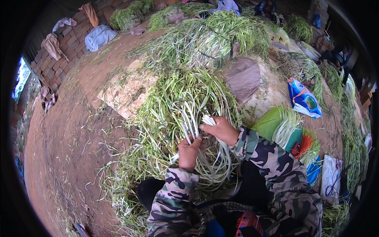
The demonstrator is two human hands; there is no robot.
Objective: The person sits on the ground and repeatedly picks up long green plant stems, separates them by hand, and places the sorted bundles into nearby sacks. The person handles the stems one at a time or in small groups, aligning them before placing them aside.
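Several long white-stemmed vegetable stalks (189, 120), perhaps garlic chives or garlic shoots, are pinched between the thumb and fingers of my left hand (189, 152). Their pale ends fan upward. Just to the right, my right hand (221, 130) grips a tighter bundle of white stalks (209, 120). The lower parts of these stalks loop down below the hands in pale curves (217, 166). Beneath and around both hands spreads a heap of loose green leaves and stalks (168, 100). Camouflage sleeves cover both forearms.
Beyond lies a larger pile of green stalks (189, 44), with a brown cloth (243, 77) beside it. At right are sorted pale stalks (285, 127) on a green wrap, a blue-and-white bag (305, 99) and a white sack (331, 177). Other people (226, 6) sit farther back. Stacked bricks (63, 49) stand at left.
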